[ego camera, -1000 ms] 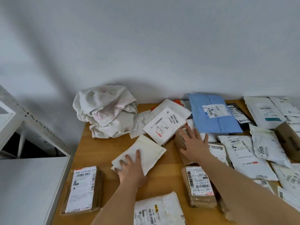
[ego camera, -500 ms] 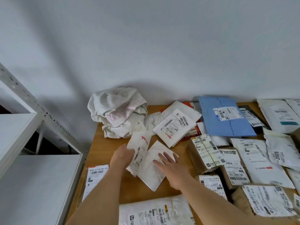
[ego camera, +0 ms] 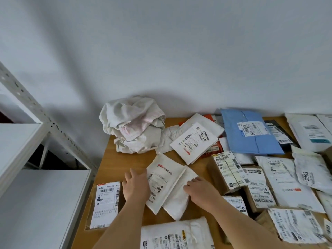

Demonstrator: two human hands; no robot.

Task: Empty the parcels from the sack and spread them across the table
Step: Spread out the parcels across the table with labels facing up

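at the lower middle of the frame both hands lie flat with relaxed fingers, left hand (ego camera: 136,186) on a labelled envelope (ego camera: 161,178), right hand (ego camera: 201,190) on a plain envelope (ego camera: 177,198) touching it.

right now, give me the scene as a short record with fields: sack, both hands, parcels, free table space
sack: crumpled sack at the table's far left corner, off the parcels
left hand: left hand resting on a white labelled envelope
right hand: right hand pressing a plain white mailer beside it
parcels: spread across the middle and right, blue mailer at the back
free space: bare table at left
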